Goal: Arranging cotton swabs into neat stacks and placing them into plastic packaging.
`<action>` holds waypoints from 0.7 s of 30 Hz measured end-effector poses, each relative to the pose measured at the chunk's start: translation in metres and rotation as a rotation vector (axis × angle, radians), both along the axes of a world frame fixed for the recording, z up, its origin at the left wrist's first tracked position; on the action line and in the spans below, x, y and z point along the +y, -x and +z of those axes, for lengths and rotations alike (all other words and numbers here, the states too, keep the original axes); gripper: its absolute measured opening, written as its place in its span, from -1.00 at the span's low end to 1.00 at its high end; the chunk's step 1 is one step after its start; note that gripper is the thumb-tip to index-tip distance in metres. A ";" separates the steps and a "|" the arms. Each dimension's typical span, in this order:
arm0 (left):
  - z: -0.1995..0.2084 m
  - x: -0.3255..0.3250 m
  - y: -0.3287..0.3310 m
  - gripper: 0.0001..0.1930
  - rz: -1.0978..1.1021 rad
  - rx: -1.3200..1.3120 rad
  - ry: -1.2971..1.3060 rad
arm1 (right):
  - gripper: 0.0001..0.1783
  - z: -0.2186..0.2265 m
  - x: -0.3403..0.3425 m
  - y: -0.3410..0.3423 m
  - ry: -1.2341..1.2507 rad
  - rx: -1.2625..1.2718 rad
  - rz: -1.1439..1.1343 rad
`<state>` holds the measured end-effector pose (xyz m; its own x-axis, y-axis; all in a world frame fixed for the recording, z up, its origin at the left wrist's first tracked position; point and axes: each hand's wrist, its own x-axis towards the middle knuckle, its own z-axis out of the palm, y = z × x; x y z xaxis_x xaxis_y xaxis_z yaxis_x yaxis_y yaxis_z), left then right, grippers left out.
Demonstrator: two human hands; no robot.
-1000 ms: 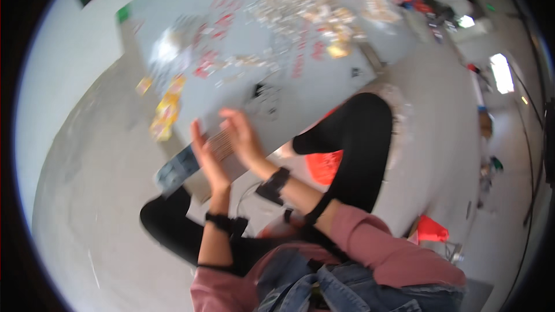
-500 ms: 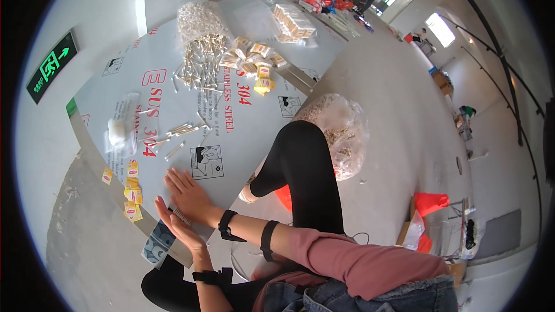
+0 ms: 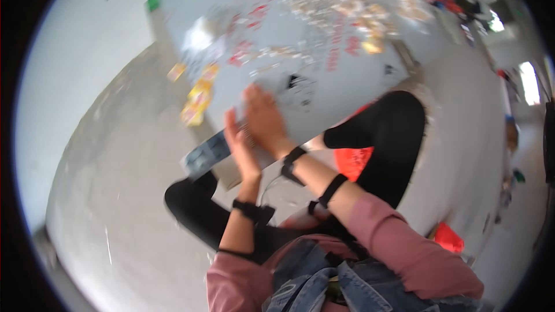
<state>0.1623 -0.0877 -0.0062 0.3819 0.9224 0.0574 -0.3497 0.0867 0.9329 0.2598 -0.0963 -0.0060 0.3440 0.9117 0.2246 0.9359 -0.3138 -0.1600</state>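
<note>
Holds the left hand (image 3: pixel 239 143) flat at the table's (image 3: pixel 344 88) near-left corner, with fingers extended and palm turned inward; holds the right hand (image 3: pixel 267 120) beside it, also flat with fingers straight, farther in over the table. Has a row of swabs (image 3: pixel 245 134) in the narrow gap between both palms, by the table's near edge; cannot tell, through the blur, how firmly pressed. Crosses that edge at both wrists. Has a patterned strip (image 3: pixel 206 155) jutting past the table's left edge, just beside the left hand, and yellow packets (image 3: pixel 200 99) farther along the same edge. Meets loose swabs (image 3: pixel 278 52) across the table's middle and a swab pile (image 3: pixel 321 1) at its far side. Leaves open room on the table rightward of the right hand, toward the right knee (image 3: pixel 399 110) near the near edge's right end.
</note>
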 end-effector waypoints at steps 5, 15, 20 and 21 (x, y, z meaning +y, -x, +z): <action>0.031 0.010 0.013 -0.36 0.116 -0.031 0.084 | -0.43 0.003 0.002 0.001 -0.144 0.115 0.011; 0.046 0.021 0.037 -0.57 0.217 0.057 0.151 | -0.44 -0.001 0.002 0.001 -0.166 0.095 -0.011; 0.048 0.026 0.049 -0.59 0.223 0.083 0.146 | -0.44 -0.001 0.003 -0.001 -0.160 0.091 -0.012; 0.050 0.030 0.053 -0.59 0.236 0.082 0.127 | -0.44 -0.001 0.003 -0.002 -0.157 0.069 -0.008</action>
